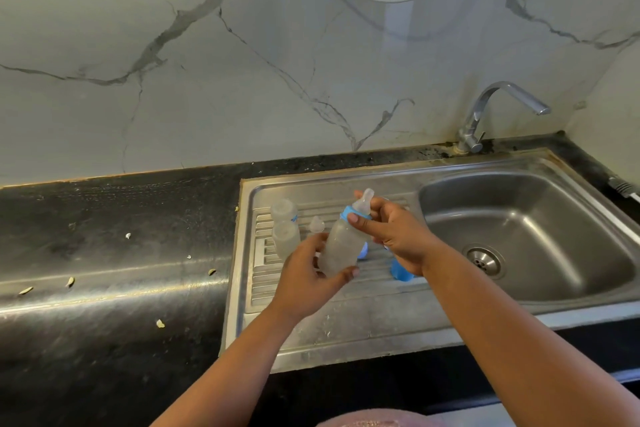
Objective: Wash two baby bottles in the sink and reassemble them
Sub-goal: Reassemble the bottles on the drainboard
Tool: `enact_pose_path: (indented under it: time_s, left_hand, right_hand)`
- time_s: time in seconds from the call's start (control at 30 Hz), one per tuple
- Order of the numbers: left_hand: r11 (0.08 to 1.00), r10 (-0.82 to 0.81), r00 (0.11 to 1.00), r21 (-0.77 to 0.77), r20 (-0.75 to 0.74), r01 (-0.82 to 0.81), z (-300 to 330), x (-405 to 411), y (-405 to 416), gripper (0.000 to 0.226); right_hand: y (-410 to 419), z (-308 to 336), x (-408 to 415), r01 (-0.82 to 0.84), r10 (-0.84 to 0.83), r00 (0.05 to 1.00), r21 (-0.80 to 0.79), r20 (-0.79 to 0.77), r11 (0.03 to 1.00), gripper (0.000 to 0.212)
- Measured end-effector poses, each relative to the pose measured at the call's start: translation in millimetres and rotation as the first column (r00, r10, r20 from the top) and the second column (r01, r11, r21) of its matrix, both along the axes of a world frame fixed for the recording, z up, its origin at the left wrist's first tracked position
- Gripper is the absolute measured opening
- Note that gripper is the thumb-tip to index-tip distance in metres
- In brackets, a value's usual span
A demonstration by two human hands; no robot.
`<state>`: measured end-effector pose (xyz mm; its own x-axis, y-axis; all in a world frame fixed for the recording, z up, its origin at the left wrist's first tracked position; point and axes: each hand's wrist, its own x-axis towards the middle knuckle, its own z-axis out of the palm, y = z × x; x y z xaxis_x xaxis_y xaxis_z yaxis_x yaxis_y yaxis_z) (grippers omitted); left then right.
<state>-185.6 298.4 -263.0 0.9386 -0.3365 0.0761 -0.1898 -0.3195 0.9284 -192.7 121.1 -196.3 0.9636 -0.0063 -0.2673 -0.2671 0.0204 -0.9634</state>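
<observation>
Over the ribbed drainboard (311, 291) of the steel sink, the person holds 1 baby bottle (341, 246) tilted, teat end up and away. The left hand (306, 282) wraps the lower body, fingers and thumb curled round it. The right hand (391, 236) pinches the blue collar ring (348, 211) under the silicone teat (365, 203), thumb on the near side of the ring, fingers curled behind.

This looks like the screwing-on step of reassembly. To do it well, the left hand should keep the body from turning while the right twists the ring squarely along the bottle's axis; a slanted start could cross the thread. The plastic looks wet, so a firm grip on the ring's edge, not on the soft teat, seems wise.

A 2nd bottle body (285, 237) stands on the drainboard near its left edge, with a clear cap (283, 210) just behind it and a loose teat (317, 224) beside it. Something blue (401, 272) sits half hidden under the right wrist; I cannot tell what it is. The basin (554, 253) and tap (485, 114) are to the right, no water running.
</observation>
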Motion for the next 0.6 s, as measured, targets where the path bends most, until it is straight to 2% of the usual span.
enact_pose_path:
  time_s: [0.1, 0.17, 0.2, 0.27, 0.37, 0.43, 0.5, 0.53, 0.57, 0.6]
  left_hand:
    - [0.981, -0.112, 0.965, -0.179, -0.237, 0.070, 3.1, 8.6, 7.5, 0.052]
    - [0.978, -0.114, 0.959, -0.199, -0.260, 0.062, 1.8, 12.6, 7.5, 0.047]
    - [0.987, -0.077, 0.976, -0.151, -0.202, 0.047, 1.2, 13.2, 5.3, 0.041]
    - [1.000, 0.011, 1.000, 0.005, 0.011, -0.011, -3.9, 9.2, -2.3, 0.036]
    - [0.984, 0.079, 0.965, 0.138, 0.251, -0.117, -18.9, 0.9, -9.8, 0.048]
    - [0.976, 0.049, 0.961, 0.190, 0.272, -0.103, -22.3, -0.8, -6.3, 0.052]
    - [0.974, -0.005, 0.978, 0.221, 0.208, -0.042, -18.0, 2.6, -1.2, 0.048]
    - [0.978, -0.002, 0.990, 0.208, 0.141, -0.028, -13.7, 5.5, 1.9, 0.043]
    - [0.984, 0.017, 0.998, 0.175, 0.059, -0.027, -10.5, 7.2, 5.0, 0.038]
    - [0.988, 0.039, 0.999, 0.147, -0.011, -0.037, -8.4, 9.6, 8.4, 0.035]
  right_hand:
    - [-4.8, 0.0, -0.7, -0.062, 0.062, 0.997, -0.001, -0.045, 0.998, 0.035]
    - [-1.1, -4.3, -1.4, 0.005, -0.005, 0.999, 0.004, -0.039, 1.000, 0.039]
    - [2.7, -8.2, -0.8, 0.076, -0.076, 0.997, -0.003, -0.008, 0.997, 0.035]
    - [11.5, -18.2, 0.9, 0.217, -0.216, 0.975, -0.013, 0.059, 0.976, 0.029]
    - [23.1, -26.9, 0.6, 0.266, -0.264, 0.962, -0.018, 0.077, 0.964, 0.023]
    - [19.2, -24.9, -2.6, 0.190, -0.185, 0.981, -0.089, 0.062, 0.978, 0.024]
    - [-0.1, -19.7, -6.8, 0.176, -0.169, 0.984, -0.125, 0.063, 0.976, 0.031]
    - [-15.4, -17.9, -7.6, 0.230, -0.218, 0.972, -0.185, 0.085, 0.955, 0.038]
    - [-33.5, -19.2, -8.9, 0.299, -0.271, 0.954, -0.326, 0.130, 0.897, 0.044]
    - [-51.2, -23.4, -9.7, 0.317, -0.278, 0.948, -0.535, 0.155, 0.783, 0.048]
